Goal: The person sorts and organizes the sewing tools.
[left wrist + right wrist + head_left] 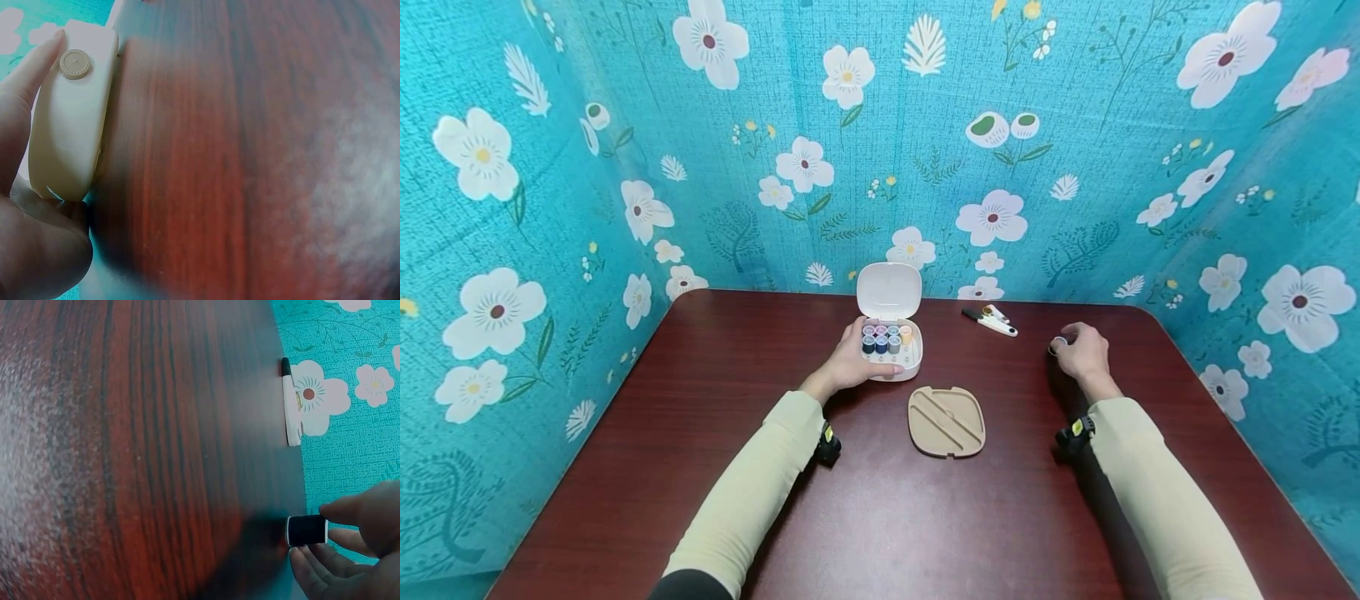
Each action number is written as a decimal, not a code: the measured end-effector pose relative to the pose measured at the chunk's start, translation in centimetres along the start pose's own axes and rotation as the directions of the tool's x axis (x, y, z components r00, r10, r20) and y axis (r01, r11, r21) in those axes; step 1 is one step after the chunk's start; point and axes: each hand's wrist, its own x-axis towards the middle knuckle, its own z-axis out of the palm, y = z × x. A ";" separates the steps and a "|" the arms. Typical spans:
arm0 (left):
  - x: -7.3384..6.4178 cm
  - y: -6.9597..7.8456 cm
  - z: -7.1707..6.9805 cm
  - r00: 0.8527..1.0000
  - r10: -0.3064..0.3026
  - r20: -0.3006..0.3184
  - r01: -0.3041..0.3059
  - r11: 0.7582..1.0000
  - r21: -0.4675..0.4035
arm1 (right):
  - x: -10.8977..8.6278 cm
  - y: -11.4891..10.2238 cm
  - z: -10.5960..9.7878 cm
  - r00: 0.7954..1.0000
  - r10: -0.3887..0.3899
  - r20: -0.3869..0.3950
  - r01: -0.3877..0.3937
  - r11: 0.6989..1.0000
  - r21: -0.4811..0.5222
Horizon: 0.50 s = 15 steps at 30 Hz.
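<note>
a flowered cloth (pixel 917 108) hangs beyond both hands, and a dark table (pixel 970 525) spreads beneath them. the left hand (pixel 850 360) grips the white box (pixel 913 367) from its left side, thumb laid along the near wall; the lid (pixel 889 292) stands up at the back, just past that hand. between the hands, nearer the body and closer to the left one, lies a tan tray (pixel 946 417), flat and apart from the box. the snips (pixel 997 326) rest farther out between the hands, a little nearer the right. beside the left hand's fingers, coloured spools (pixel 881 343) stand upright in the box, with bare room in front of them. the right hand (pixel 1082 352), well apart from the left, pinches a dark spool (pixel 307 530) in its fingertips; whether it touches the table i cannot tell. that pinch looks the likeliest trouble: the spool is small and round, so a loose or off-centre hold could let it slip and roll away. if the left hand pulled or tipped the box, the spools might topple, and a knock to the lid could swing it down onto them.
</note>
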 end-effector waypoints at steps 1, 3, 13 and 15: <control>0.0 0.0 0.0 1.000 0.002 -0.001 -0.002 1.000 0.000 | -0.1 0.1 0.0 1.000 0.005 -0.003 -0.005 1.000 0.007; 0.0 0.0 0.1 1.000 -0.003 0.003 0.003 1.000 0.003 | -0.1 0.2 0.1 1.000 0.020 -0.010 -0.020 1.000 0.022; 0.2 -0.3 0.1 1.000 0.010 -0.004 -0.010 1.000 -0.011 | -0.3 0.3 0.1 0.998 0.062 -0.004 -0.061 0.993 0.105; 0.2 -0.3 0.1 1.000 0.015 -0.004 -0.015 1.000 -0.016 | -0.3 0.3 0.1 0.998 0.067 0.004 -0.067 0.989 0.131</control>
